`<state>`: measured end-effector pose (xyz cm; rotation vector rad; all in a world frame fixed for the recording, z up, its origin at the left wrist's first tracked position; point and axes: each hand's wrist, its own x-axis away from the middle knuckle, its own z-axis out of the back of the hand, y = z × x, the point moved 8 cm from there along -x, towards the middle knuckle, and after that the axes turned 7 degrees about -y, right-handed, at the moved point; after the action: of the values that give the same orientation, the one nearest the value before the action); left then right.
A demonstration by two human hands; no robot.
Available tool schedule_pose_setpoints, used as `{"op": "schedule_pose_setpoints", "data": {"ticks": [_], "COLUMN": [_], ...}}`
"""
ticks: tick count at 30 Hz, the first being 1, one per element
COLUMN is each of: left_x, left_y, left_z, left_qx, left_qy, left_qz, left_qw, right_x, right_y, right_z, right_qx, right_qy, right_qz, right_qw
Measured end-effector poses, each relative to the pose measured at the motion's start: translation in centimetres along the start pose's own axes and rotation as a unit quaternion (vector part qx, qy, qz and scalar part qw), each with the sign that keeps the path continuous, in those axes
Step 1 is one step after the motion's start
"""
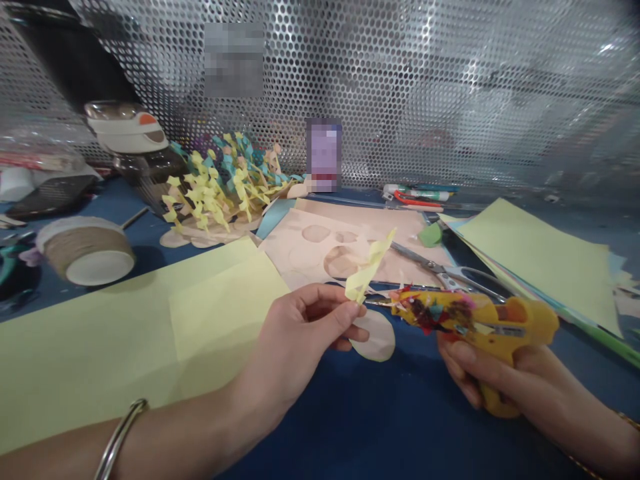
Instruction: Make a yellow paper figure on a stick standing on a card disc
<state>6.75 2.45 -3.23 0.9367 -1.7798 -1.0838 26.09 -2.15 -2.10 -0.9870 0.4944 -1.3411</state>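
Pinched between the thumb and fingers of my left hand [320,320] is a folded yellow paper strip [369,270], standing upright. My right hand [510,380] grips a yellow glue gun [500,320] whose front is crusted with coloured scraps. Its nozzle points left and lies close to the strip's lower end; whether they touch I cannot tell. A pale paper circle [377,337] is just below my left fingertips, partly hidden by them. Behind the hands, pink paper sheets [300,233] with round cut-outs lie on the blue table [350,427].
Yellow sheets [210,320] lie at left, with a twine-wrapped roll [85,250] beyond. Paper twists [215,193] stand at back left near a dark bottle [130,140]. Scissors [440,267] lie behind the glue gun. A paper stack [540,253] is at right, pens [420,193] behind.
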Motion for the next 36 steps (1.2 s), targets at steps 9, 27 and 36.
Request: {"op": "schedule_pose_setpoints", "data": {"ticks": [9, 27, 36], "left_x": [0.0, 0.2, 0.0], "left_y": [0.1, 0.0, 0.0], "left_z": [-0.1, -0.2, -0.2], "left_qx": [-0.024, -0.021, -0.029], "left_qy": [-0.012, -0.015, -0.017], "left_qz": [0.0, 0.007, 0.007], "left_qw": [1.0, 1.0, 0.999], "right_x": [0.0, 0.1, 0.0], "right_y": [-0.3, -0.4, -1.1], "right_z": [0.0, 0.3, 0.3], "right_qx": [0.002, 0.052, 0.061], "right_qy": [0.0, 0.027, 0.034], "right_qz": [0.012, 0.028, 0.04], "right_qw": [1.0, 0.998, 0.997]}}
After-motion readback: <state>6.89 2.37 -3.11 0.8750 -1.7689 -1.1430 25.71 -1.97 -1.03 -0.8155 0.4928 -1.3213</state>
